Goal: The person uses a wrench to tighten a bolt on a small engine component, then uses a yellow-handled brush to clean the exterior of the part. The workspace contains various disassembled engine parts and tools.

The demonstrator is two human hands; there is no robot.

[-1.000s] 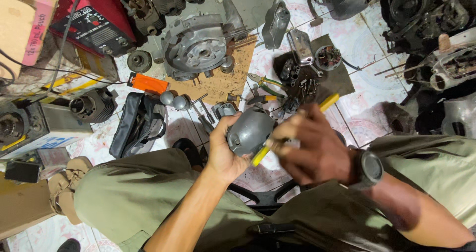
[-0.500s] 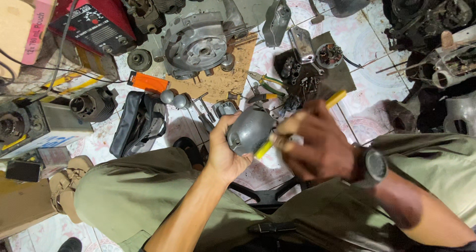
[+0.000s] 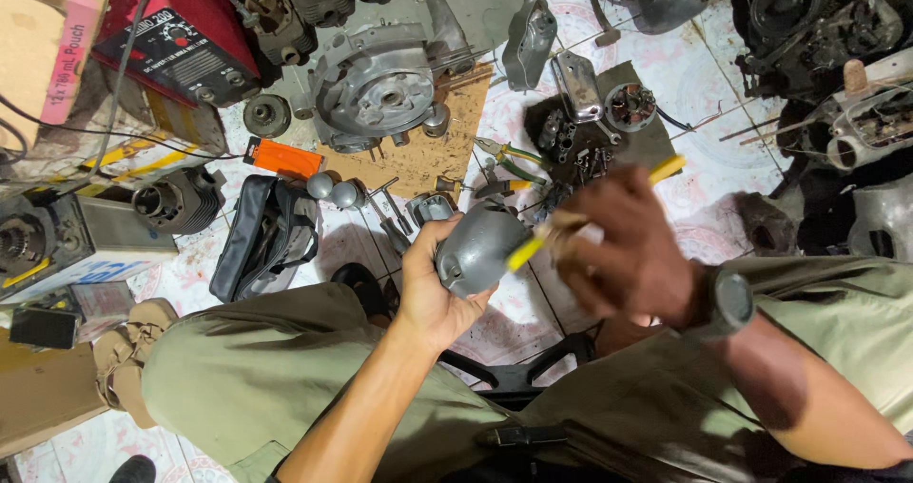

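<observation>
My left hand point(image 3: 430, 288) grips a rounded grey metal engine cover point(image 3: 478, 247) above my knees. My right hand point(image 3: 632, 245), blurred and wearing a dark wristwatch, is closed on a yellow-handled brush point(image 3: 580, 219) whose lower end touches the cover's right side. The handle slants up to the right past my fingers. Both hands hang over my olive-green trousers point(image 3: 285, 378).
On the tiled floor lie a grey engine casing point(image 3: 376, 86) on a cardboard sheet point(image 3: 428, 150), an orange-handled tool point(image 3: 285, 158), a black pouch point(image 3: 262, 236), pliers point(image 3: 509, 155), small parts on a dark mat point(image 3: 594, 126), a red welding machine point(image 3: 176, 31) and more engine parts at right.
My right hand has shifted up and to the right, and the yellow handle has swung to a steeper slant against the cover. My left hand has kept the cover nearly still.
</observation>
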